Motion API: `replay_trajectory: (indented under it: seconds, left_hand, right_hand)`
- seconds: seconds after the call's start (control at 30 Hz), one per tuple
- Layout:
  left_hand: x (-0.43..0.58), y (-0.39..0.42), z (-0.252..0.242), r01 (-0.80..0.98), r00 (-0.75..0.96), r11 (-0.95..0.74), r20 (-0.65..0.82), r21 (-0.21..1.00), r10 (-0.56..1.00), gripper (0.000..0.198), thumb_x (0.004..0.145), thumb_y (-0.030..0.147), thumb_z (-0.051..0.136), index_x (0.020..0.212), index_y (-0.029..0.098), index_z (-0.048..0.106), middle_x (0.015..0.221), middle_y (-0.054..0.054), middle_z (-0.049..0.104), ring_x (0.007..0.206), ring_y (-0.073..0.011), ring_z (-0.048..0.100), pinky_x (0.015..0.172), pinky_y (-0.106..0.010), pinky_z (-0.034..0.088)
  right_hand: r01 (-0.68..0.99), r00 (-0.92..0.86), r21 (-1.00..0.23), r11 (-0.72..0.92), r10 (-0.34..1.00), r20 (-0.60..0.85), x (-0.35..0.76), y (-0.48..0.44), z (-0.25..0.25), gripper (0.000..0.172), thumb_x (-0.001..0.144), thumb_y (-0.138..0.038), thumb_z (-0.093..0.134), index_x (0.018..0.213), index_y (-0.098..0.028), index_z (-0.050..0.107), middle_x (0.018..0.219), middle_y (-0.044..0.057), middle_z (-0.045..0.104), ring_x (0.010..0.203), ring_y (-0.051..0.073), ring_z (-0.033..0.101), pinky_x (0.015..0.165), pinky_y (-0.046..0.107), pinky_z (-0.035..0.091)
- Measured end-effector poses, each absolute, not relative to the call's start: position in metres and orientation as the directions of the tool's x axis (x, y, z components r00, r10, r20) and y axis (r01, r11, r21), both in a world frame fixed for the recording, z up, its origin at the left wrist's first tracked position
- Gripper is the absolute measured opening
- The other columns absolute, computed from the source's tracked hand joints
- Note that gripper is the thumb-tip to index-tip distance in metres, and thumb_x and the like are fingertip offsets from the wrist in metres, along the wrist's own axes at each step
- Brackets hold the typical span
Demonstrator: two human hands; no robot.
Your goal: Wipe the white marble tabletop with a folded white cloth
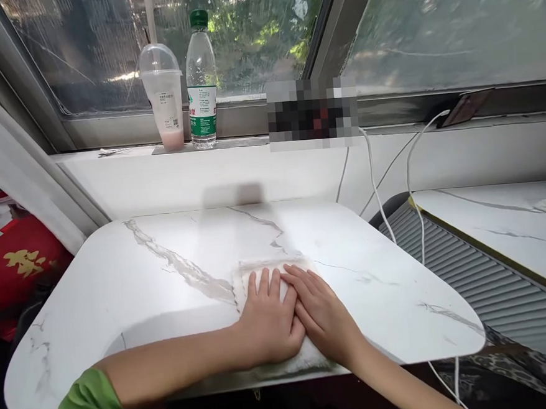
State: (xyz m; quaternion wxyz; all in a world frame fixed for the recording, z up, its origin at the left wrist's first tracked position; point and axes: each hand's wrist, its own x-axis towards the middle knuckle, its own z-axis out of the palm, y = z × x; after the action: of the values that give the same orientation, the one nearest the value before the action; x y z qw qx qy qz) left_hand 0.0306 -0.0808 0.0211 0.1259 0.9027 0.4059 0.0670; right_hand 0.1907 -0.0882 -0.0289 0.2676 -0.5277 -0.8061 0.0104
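Observation:
A white cloth [308,356] with a stitched edge lies flat near the front of the white marbled table [168,311]. My left hand [268,322] rests palm down on it, fingers stretched and slightly spread. Beside it, my right hand [326,316] also lies flat on the cloth, its fingers extended and angled to the left. The two hands touch at the thumbs, partly overlapping. Most of the cloth's middle is hidden under them.
On the window sill stand a plastic cup [165,103] with a dome lid and a green-capped bottle [202,85]. White cables [371,179] hang at the right, near a phone [466,107]. A second marbled table [502,213] is right; a red bag [22,265] is left.

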Motion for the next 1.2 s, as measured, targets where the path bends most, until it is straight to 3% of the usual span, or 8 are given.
replay_trajectory:
  seconds: [0.1, 0.27, 0.43, 0.63, 0.93, 1.2]
  left_hand:
    - [0.030, -0.064, 0.030, 0.728, 0.656, -0.602, -0.077, 0.326, 0.751, 0.055, 0.090, 0.037, 0.042, 0.141, 0.015, 0.040, 0.152, -0.017, 0.031, 0.140, -0.0334, 0.029, 0.113, -0.052, 0.022]
    - [0.032, -0.012, 0.020, 0.747, 0.638, -0.533, -0.200, 0.399, 0.744, 0.062, 0.094, 0.037, 0.033, 0.150, 0.016, 0.018, 0.158, -0.015, 0.009, 0.146, -0.0290, 0.004, 0.115, -0.054, 0.009]
    - [0.028, 0.063, 0.005, 0.806, 0.537, -0.482, -0.082, 0.343, 0.840, 0.055, 0.093, 0.030, 0.029, 0.147, 0.019, 0.025, 0.158, -0.008, 0.020, 0.146, -0.0211, 0.013, 0.117, -0.048, 0.005]
    - [0.024, 0.110, -0.004, 0.848, 0.447, -0.461, 0.115, 0.260, 0.887, 0.049, 0.095, 0.022, 0.022, 0.141, 0.013, 0.036, 0.154, -0.009, 0.030, 0.143, -0.0184, 0.023, 0.118, -0.042, 0.009]
    - [0.024, 0.103, -0.004, 0.869, 0.430, -0.447, 0.123, 0.211, 0.894, 0.047, 0.099, 0.029, 0.022, 0.142, 0.018, 0.037, 0.153, -0.007, 0.032, 0.142, -0.0206, 0.025, 0.117, -0.042, 0.011]
    - [0.014, 0.029, -0.002, 0.858, 0.468, -0.483, 0.123, 0.173, 0.875, 0.048, 0.099, 0.030, 0.025, 0.144, 0.017, 0.035, 0.153, -0.010, 0.031, 0.142, -0.0212, 0.024, 0.117, -0.043, 0.011]
  right_hand:
    - [0.835, -0.298, -0.336, 0.436, 0.871, 0.390, 0.191, -0.077, -0.027, 0.042, 0.091, -0.021, 0.031, 0.129, -0.022, 0.049, 0.135, 0.010, 0.056, 0.130, 0.025, 0.046, 0.109, 0.053, 0.033]
    - [0.835, -0.318, -0.326, 0.443, 0.873, 0.370, 0.184, -0.027, -0.022, 0.041, 0.091, -0.020, 0.028, 0.123, -0.017, 0.052, 0.134, 0.012, 0.056, 0.130, 0.026, 0.046, 0.107, 0.050, 0.033]
    - [0.843, -0.285, -0.338, 0.418, 0.881, 0.378, 0.167, 0.053, -0.017, 0.038, 0.088, -0.019, 0.030, 0.116, -0.016, 0.056, 0.121, 0.014, 0.064, 0.114, 0.028, 0.056, 0.101, 0.047, 0.036]
    - [0.805, -0.249, -0.432, 0.407, 0.892, 0.377, 0.155, 0.116, -0.018, 0.039, 0.088, -0.019, 0.028, 0.116, -0.017, 0.056, 0.122, 0.011, 0.064, 0.114, 0.026, 0.055, 0.102, 0.046, 0.035]
    - [0.819, -0.222, -0.418, 0.392, 0.890, 0.398, 0.157, 0.109, -0.021, 0.041, 0.088, -0.018, 0.027, 0.117, -0.016, 0.056, 0.123, 0.012, 0.063, 0.115, 0.025, 0.054, 0.101, 0.043, 0.037]
    - [0.801, -0.236, -0.436, 0.411, 0.886, 0.400, 0.153, 0.034, -0.024, 0.041, 0.089, -0.019, 0.028, 0.120, -0.015, 0.055, 0.129, 0.014, 0.060, 0.127, 0.027, 0.048, 0.109, 0.048, 0.031]
